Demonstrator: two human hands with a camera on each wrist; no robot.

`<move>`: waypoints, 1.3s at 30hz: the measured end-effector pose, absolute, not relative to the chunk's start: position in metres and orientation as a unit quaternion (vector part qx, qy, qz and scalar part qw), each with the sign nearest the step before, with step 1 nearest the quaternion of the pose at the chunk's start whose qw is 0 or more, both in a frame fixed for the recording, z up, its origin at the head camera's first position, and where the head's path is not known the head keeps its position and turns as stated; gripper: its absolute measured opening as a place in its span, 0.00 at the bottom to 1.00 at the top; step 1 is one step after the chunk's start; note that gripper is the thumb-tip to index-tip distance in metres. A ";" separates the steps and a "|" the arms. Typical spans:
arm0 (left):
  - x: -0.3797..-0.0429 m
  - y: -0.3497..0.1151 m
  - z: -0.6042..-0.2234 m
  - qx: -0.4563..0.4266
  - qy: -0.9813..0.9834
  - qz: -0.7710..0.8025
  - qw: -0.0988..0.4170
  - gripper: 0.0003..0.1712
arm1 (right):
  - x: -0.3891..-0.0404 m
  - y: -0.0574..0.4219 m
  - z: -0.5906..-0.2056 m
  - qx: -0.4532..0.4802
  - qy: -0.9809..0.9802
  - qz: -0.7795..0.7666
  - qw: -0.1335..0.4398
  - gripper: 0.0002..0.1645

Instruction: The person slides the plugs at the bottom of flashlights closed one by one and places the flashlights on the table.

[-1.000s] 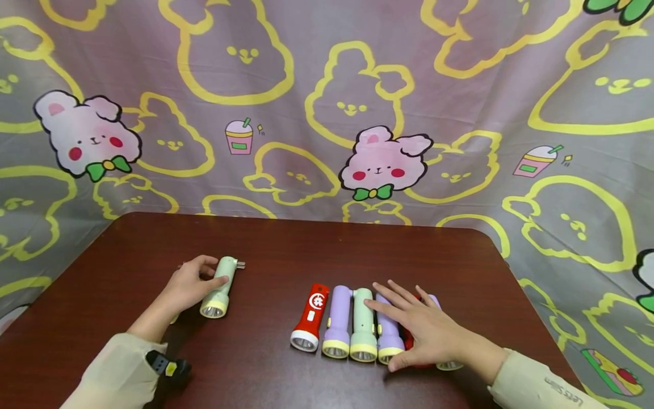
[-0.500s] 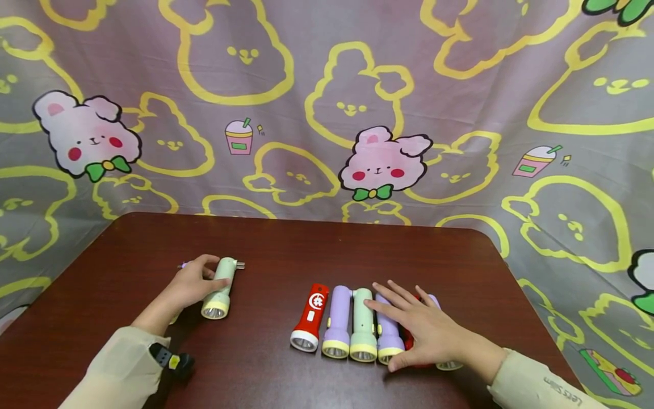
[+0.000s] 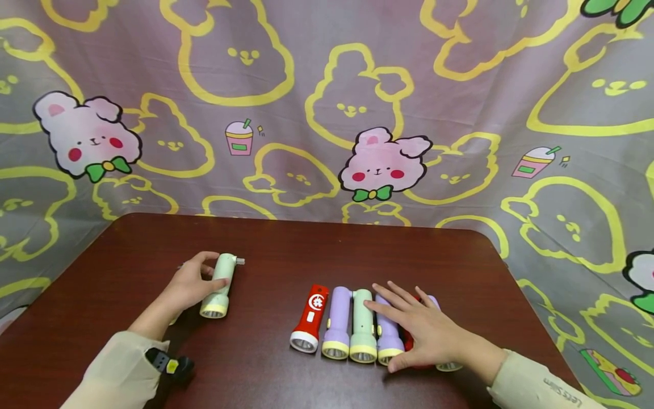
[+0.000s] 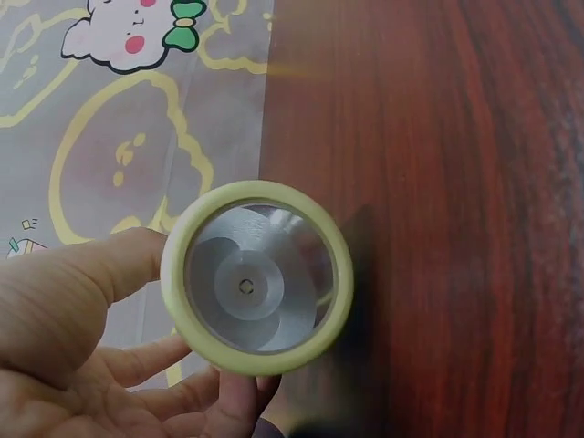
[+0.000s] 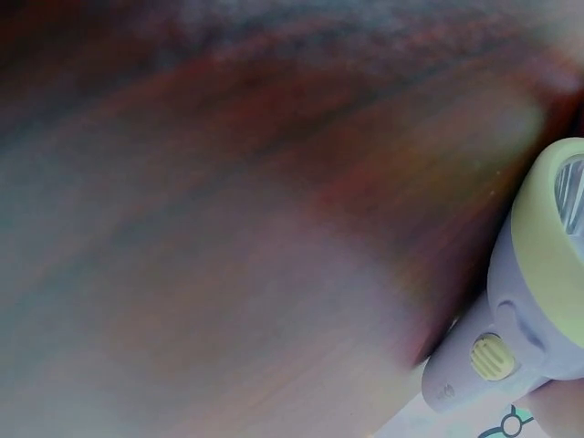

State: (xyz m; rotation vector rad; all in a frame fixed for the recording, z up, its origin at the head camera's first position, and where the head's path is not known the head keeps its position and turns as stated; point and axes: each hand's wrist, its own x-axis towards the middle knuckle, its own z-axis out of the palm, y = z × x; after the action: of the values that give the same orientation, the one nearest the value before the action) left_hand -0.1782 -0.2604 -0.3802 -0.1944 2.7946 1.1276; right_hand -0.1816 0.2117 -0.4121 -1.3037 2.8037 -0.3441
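Note:
At the left of the table, my left hand [image 3: 189, 288] grips a mint-green flashlight [image 3: 222, 278], thumb on its near side and fingers behind. Metal plug prongs [image 3: 240, 261] stick out from its tail. Its pale yellow lens rim [image 4: 182, 315] faces the camera in the left wrist view. A second prong tip and a bit of yellow peek out behind this hand; the rest there is hidden. My right hand [image 3: 426, 332] is spread, fingers straight, over the right part of a flashlight row. Under it lie a purple flashlight [image 3: 388, 329], a red one and another purple one, partly covered.
Left of the right hand, the row goes on with a red flashlight [image 3: 310, 318] with white rim, a purple flashlight [image 3: 338, 318] and a green flashlight [image 3: 363, 324]. All lenses point to the near edge. A cartoon-print curtain [image 3: 286, 113] hangs behind the brown table [image 3: 286, 244].
The flashlight in my left hand shifts only slightly, down and then back up. Purple showed briefly behind that hand half a second ago. My right hand and the row stay put.

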 end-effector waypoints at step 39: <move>-0.139 -0.228 -0.344 -0.015 0.894 0.443 -0.065 0.41 | -0.182 0.212 -0.406 -0.423 0.898 -0.117 0.031 0.63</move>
State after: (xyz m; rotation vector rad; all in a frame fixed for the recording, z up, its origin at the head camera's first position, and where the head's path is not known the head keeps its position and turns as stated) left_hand -0.1394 -0.2279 -0.3439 -0.0477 2.9306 1.4536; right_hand -0.1822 0.2115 -0.4062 -1.3033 2.7661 -0.3613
